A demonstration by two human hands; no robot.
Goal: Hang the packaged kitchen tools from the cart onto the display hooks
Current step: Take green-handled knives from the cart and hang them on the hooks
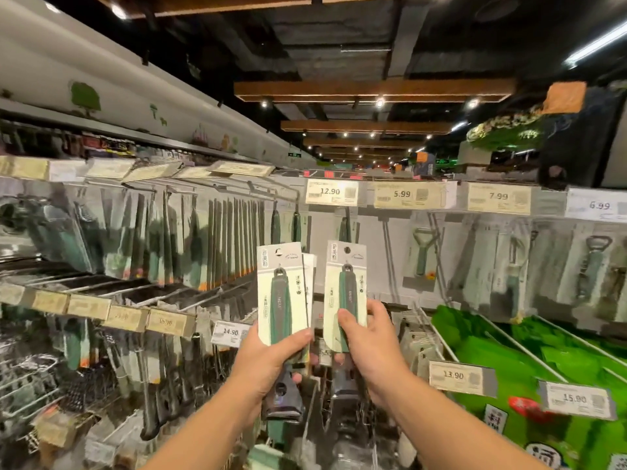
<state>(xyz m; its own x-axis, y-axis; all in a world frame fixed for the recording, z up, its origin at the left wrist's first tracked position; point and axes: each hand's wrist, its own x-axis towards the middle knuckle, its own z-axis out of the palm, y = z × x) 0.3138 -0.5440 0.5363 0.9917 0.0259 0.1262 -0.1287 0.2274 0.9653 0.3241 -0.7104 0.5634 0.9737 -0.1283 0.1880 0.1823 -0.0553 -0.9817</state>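
Note:
My left hand (pixel 271 357) grips the lower end of a small stack of carded tools (pixel 283 293), each a green-and-grey handled tool on a pale card with a hang hole at the top. A second card edge shows behind the front one. My right hand (pixel 369 337) holds a single matching carded tool (pixel 344 290) upright, just right of the stack. Both packs are raised in front of the display wall, below the 12.90 price tag (pixel 331 192). A bare display hook (pixel 386 245) sticks out behind and to the right of the single pack. The cart is not in view.
Rows of hooks packed with hanging tools (pixel 210 245) fill the left side. Peelers and openers (pixel 422 252) hang at the right under price tags. Green packages (pixel 509 351) lie on long hooks at lower right. More hanging tools (pixel 285 398) sit directly beneath my hands.

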